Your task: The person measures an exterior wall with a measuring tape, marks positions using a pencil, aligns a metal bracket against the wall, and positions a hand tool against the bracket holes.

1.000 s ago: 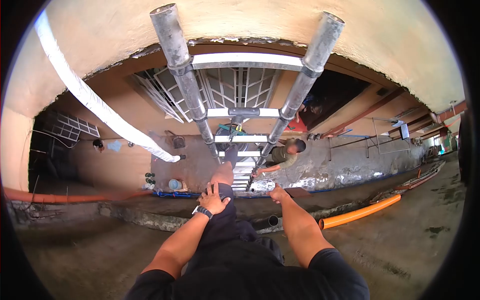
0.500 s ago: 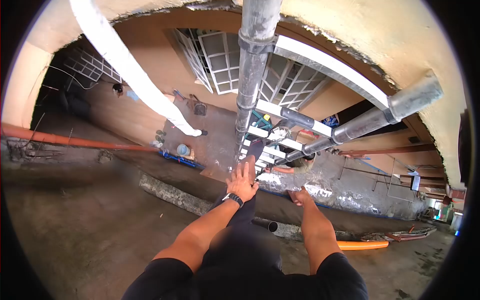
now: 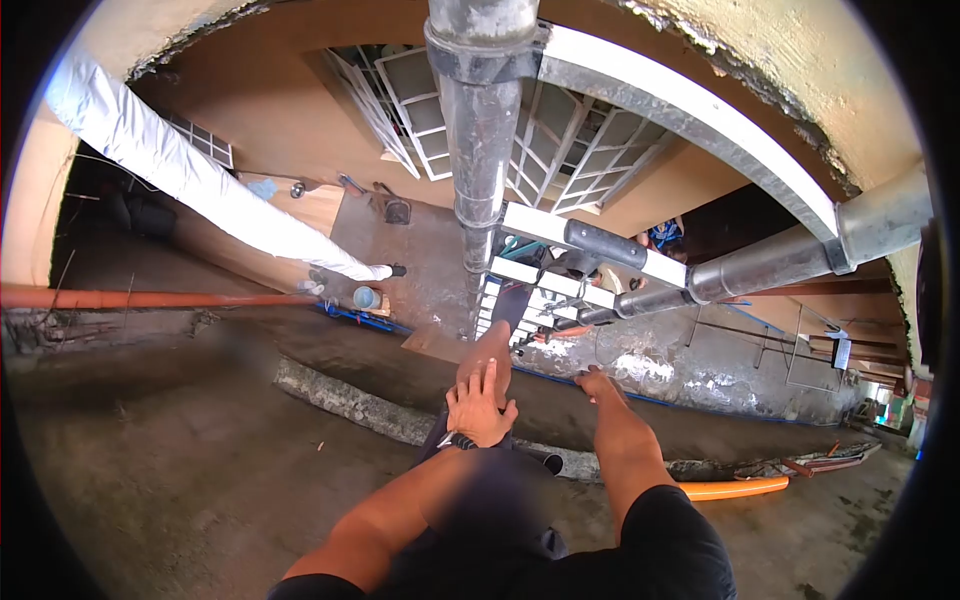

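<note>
A telescopic metal ladder (image 3: pixel 485 150) stands in front, with pale rungs between round tubes, running down to the lower floor. One of my legs (image 3: pixel 487 355) stretches towards it, the foot over its lower rungs. My left hand (image 3: pixel 480 405), with a watch at the wrist, lies on that leg with its fingers spread and holds nothing. To the right of the leg, my right hand (image 3: pixel 597 385) is in the air with its fingers mostly curled, nothing visible in it. It does not touch the ladder. A co-worker's arm (image 3: pixel 565 333) shows by the ladder's lower part, the body mostly hidden.
A long white-wrapped tube (image 3: pixel 220 195) slants down on the left. Below are a bucket (image 3: pixel 366 298) and a blue pipe (image 3: pixel 365 320). An orange pipe (image 3: pixel 735 488) lies at right. Window grilles (image 3: pixel 590 150) stand behind the ladder; a rough-edged wall opening (image 3: pixel 800 110) surrounds it.
The view has turned and come closer to the ladder, which now looks larger and tilted. My left hand stays on the leg; my right hand stays raised, and the co-worker is now mostly hidden.
</note>
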A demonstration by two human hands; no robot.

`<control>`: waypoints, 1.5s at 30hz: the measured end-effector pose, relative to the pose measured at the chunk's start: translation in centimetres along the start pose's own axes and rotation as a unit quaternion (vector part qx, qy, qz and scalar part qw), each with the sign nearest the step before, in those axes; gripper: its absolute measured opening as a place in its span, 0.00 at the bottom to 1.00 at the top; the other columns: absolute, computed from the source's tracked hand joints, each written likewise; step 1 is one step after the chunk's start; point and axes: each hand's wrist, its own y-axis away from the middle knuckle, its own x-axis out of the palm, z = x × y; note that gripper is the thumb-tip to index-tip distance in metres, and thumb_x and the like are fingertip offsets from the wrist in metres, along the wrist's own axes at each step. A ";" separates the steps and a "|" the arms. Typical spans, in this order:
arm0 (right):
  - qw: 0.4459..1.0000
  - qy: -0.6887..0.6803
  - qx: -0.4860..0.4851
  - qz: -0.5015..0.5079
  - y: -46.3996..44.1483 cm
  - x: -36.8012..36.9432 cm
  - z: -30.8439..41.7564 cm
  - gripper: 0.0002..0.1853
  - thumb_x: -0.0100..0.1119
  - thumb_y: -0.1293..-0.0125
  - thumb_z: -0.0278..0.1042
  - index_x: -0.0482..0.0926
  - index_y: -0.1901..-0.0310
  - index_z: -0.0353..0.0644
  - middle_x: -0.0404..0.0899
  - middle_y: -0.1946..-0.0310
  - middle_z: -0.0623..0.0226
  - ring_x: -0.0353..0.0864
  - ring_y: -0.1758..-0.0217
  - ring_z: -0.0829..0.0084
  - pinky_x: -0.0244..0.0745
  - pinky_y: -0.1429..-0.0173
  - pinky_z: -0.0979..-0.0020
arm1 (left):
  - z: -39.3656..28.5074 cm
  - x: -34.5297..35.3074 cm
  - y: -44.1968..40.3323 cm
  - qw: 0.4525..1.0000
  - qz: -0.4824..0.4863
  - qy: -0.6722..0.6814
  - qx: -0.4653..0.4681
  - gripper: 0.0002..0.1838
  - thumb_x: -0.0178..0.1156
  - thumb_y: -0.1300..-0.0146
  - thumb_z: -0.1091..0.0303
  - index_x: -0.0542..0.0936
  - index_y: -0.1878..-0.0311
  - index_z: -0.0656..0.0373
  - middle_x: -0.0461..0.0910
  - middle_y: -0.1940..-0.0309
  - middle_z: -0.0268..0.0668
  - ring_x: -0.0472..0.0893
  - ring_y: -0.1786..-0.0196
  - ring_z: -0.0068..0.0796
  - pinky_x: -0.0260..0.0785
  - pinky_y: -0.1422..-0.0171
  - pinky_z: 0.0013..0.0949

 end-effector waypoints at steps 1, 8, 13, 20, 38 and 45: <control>0.999 -0.040 0.013 0.008 0.8 0.0 1.2 0.45 0.70 0.35 0.47 0.63 0.19 0.49 0.78 0.31 0.50 0.88 0.53 0.56 0.83 0.66 0.57 | 0.1 0.2 0.2 1.000 0.005 -0.001 0.000 0.52 0.69 0.41 0.47 0.57 0.16 0.51 0.66 0.23 0.45 0.72 0.29 0.54 0.60 0.26 0.57; 0.998 0.053 -0.028 -0.008 -1.2 1.6 1.7 0.45 0.71 0.35 0.49 0.64 0.21 0.39 0.81 0.37 0.46 0.88 0.61 0.54 0.82 0.69 0.58 | 0.0 0.2 0.5 1.000 0.008 0.008 -0.009 0.52 0.69 0.40 0.47 0.57 0.16 0.52 0.68 0.25 0.48 0.73 0.30 0.55 0.61 0.26 0.58; 1.000 0.019 0.004 -0.020 -1.5 1.2 -0.4 0.43 0.70 0.35 0.51 0.67 0.24 0.34 0.86 0.47 0.45 0.87 0.69 0.53 0.80 0.71 0.54 | -0.2 -0.1 0.2 1.000 0.018 0.001 -0.006 0.51 0.68 0.40 0.47 0.57 0.16 0.52 0.68 0.25 0.48 0.72 0.29 0.56 0.61 0.26 0.58; 0.992 -0.085 -0.015 -0.095 -2.3 1.5 -5.8 0.40 0.70 0.36 0.53 0.73 0.28 0.36 0.87 0.50 0.48 0.89 0.62 0.51 0.85 0.64 0.53 | -0.3 -0.8 -0.5 1.000 0.019 -0.012 0.009 0.50 0.68 0.40 0.47 0.59 0.17 0.53 0.68 0.25 0.48 0.70 0.26 0.55 0.60 0.23 0.57; 0.984 -0.094 0.132 -0.073 1.8 2.1 -10.4 0.60 0.77 0.44 0.65 0.55 0.19 0.43 0.69 0.24 0.48 0.69 0.22 0.47 0.70 0.22 0.53 | 0.9 -2.0 -2.6 0.996 -0.005 -0.042 0.076 0.50 0.70 0.43 0.49 0.61 0.19 0.55 0.71 0.26 0.48 0.74 0.30 0.56 0.62 0.25 0.56; 0.976 -0.114 0.143 -0.115 1.5 -1.0 -11.7 0.58 0.76 0.42 0.63 0.53 0.17 0.49 0.62 0.20 0.50 0.64 0.19 0.49 0.68 0.20 0.51 | 0.8 -2.1 -3.2 0.993 0.004 -0.066 0.100 0.52 0.71 0.44 0.49 0.61 0.19 0.56 0.70 0.26 0.50 0.73 0.29 0.56 0.61 0.24 0.56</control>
